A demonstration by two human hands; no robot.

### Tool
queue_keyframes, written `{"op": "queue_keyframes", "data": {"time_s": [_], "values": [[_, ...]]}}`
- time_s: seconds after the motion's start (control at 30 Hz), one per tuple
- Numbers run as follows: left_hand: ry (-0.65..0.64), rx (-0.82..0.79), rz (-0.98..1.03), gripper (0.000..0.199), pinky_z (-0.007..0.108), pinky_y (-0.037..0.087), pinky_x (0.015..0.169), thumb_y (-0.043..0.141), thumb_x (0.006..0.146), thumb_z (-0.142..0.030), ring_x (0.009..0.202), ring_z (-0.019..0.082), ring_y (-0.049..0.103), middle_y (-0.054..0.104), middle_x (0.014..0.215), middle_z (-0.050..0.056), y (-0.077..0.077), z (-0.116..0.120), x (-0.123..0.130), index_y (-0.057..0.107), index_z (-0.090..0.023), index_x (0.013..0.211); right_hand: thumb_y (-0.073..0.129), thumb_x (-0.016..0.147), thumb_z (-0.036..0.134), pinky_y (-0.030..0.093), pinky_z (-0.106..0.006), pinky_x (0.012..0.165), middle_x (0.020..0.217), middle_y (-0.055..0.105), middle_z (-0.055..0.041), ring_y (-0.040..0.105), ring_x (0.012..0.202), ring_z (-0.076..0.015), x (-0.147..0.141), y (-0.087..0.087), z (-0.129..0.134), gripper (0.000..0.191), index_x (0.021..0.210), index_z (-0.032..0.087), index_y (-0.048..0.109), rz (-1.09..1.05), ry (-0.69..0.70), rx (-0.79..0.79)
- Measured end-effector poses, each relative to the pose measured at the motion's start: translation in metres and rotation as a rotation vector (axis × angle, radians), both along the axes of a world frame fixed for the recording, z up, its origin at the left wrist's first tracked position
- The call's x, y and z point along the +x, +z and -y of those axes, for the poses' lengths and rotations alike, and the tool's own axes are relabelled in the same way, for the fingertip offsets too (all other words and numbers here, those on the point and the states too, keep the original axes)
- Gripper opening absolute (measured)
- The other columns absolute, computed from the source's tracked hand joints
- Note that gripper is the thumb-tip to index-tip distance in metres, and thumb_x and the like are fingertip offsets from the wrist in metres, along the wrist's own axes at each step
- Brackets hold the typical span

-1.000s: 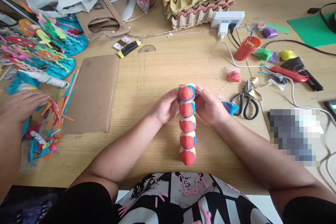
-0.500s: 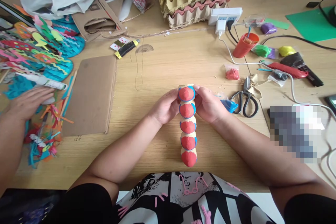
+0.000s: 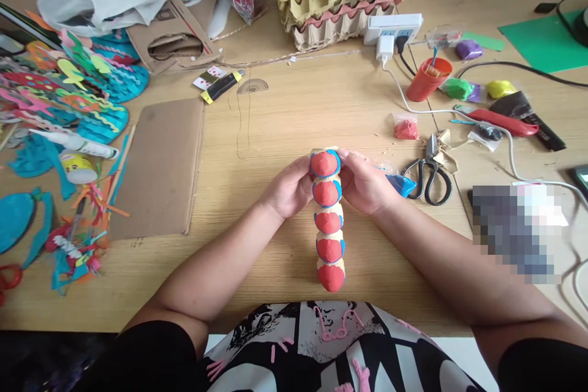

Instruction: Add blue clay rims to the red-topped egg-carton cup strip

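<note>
A strip of egg carton (image 3: pixel 329 220) with several cups, their domes covered in red and edged with blue, points toward my body above the table's near part. My left hand (image 3: pixel 290 188) grips its far end from the left, with the fingers partly hidden behind it. From the right, my right hand (image 3: pixel 366 182) holds the same far end, thumb along its edge. A blue clay packet (image 3: pixel 401 185) lies just beyond my right hand, beside black-handled scissors (image 3: pixel 430 174).
Brown cardboard (image 3: pixel 158 168) lies to the left, near colourful paper scraps (image 3: pixel 78 245) and a glue bottle (image 3: pixel 76 142). Stacked egg trays (image 3: pixel 344 0), a power strip (image 3: pixel 394 28) and a red cup (image 3: pixel 429 79) stand farther back. A white cable (image 3: pixel 512 153) crosses the right side.
Another person's hand and forearm at the left have left the view, uncovering a yellow tub, blue pieces and red-handled scissors. My hands and the strip have barely moved.
</note>
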State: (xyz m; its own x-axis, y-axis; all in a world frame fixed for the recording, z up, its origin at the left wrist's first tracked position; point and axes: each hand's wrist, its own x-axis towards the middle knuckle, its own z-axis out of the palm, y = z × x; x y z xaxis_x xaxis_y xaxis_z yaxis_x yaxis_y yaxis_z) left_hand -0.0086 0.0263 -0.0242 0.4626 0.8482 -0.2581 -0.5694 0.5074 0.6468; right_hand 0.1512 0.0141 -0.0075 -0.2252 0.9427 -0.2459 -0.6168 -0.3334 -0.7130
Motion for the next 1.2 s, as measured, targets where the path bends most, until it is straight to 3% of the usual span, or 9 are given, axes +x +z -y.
{"op": "queue_keyframes", "data": {"time_s": [0.23,0.5,0.7,0.9,1.07,1.2], "values": [[-0.01,-0.056,0.098,0.021,0.023,0.062,0.075,0.065,0.099,-0.029,0.085,0.016,0.075,0.082,0.098,0.003,0.004,-0.001,-0.001,0.08,-0.017,0.107,0.092,0.07,0.049,0.051,-0.023,0.06,0.066,0.067,0.0024,0.059,0.061,-0.0114,0.001,0.001,0.001,0.037,0.071,0.02,0.07,0.015,0.05,0.095],[0.031,-0.003,-0.027,0.027,0.034,0.061,0.078,0.078,0.087,-0.048,0.091,0.024,0.076,0.083,0.102,0.002,-0.003,-0.004,0.0,0.082,-0.027,0.103,0.092,0.068,0.053,0.048,-0.027,0.058,0.065,0.065,0.002,0.055,0.059,-0.0135,-0.001,0.001,0.003,0.039,0.074,0.022,0.069,0.043,0.064,0.06],[0.037,-0.01,-0.049,0.034,0.037,0.059,0.079,0.082,0.082,-0.052,0.096,0.027,0.074,0.082,0.102,0.003,-0.001,-0.003,-0.001,0.08,-0.026,0.105,0.091,0.07,0.053,0.048,-0.026,0.062,0.068,0.066,0.0012,0.058,0.063,-0.0132,0.001,-0.003,0.002,0.039,0.077,0.02,0.072,0.067,0.068,0.074],[0.011,0.035,-0.076,0.035,0.039,0.057,0.082,0.076,0.087,-0.057,0.095,0.028,0.074,0.081,0.097,0.003,-0.003,-0.002,-0.002,0.08,-0.029,0.108,0.092,0.071,0.048,0.05,-0.025,0.063,0.069,0.068,0.0022,0.059,0.064,-0.0115,0.004,-0.006,-0.002,0.035,0.076,0.019,0.074,0.045,0.085,0.123],[0.042,0.016,-0.066,0.037,0.034,0.058,0.078,0.079,0.085,-0.054,0.096,0.025,0.073,0.08,0.103,0.003,-0.003,-0.002,-0.001,0.08,-0.027,0.109,0.092,0.071,0.051,0.052,-0.027,0.064,0.068,0.068,0.0023,0.061,0.063,-0.013,0.005,-0.009,-0.002,0.037,0.081,0.02,0.074,0.082,0.102,0.122],[0.026,0.008,-0.07,0.036,0.039,0.059,0.081,0.078,0.084,-0.056,0.099,0.029,0.074,0.081,0.101,0.003,0.001,-0.002,0.0,0.079,-0.029,0.108,0.092,0.071,0.05,0.051,-0.027,0.063,0.066,0.067,0.0031,0.059,0.062,-0.0125,0.006,-0.012,-0.002,0.035,0.077,0.021,0.073,0.118,0.057,0.15]]}}
